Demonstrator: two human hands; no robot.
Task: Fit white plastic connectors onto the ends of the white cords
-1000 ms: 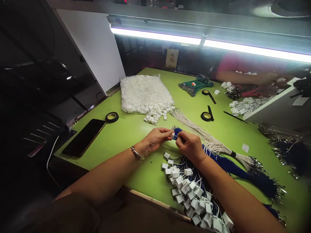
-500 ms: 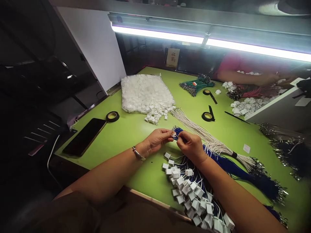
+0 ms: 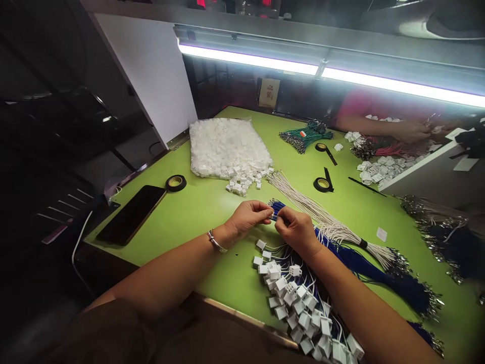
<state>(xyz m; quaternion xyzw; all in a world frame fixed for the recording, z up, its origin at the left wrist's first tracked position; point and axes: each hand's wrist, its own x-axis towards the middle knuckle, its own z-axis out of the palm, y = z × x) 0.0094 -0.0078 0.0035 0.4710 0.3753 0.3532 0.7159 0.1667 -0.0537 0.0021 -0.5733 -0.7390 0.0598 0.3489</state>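
My left hand (image 3: 248, 216) pinches a small white connector housing (image 3: 272, 216) between thumb and fingertips, which cover most of it. Close against it on the right, my right hand (image 3: 297, 228) is closed on a thin wire, mostly hidden by the fingers. A bundle of blue wires (image 3: 350, 260) with metal terminals runs beneath my right hand and forearm, one end (image 3: 276, 205) showing just beyond my fingers. Beside it lies a bundle of white wires (image 3: 303, 197), bound with black tape. Below my hands, a heap of white connectors (image 3: 299, 298) with wires attached reaches the table's front edge.
Behind my hands lies a clear bag of white housings (image 3: 227, 144), with loose housings (image 3: 242, 182) spilled before it. A phone (image 3: 131, 215) and black tape roll (image 3: 176, 182) are left. Green wires (image 3: 306, 134) lie at the back; a co-worker's hands (image 3: 415, 130) work beyond the panel.
The view has shifted slightly. My hands stay together in almost the same place, with the white housing more covered by my left fingers. The co-worker's hands have moved a little.
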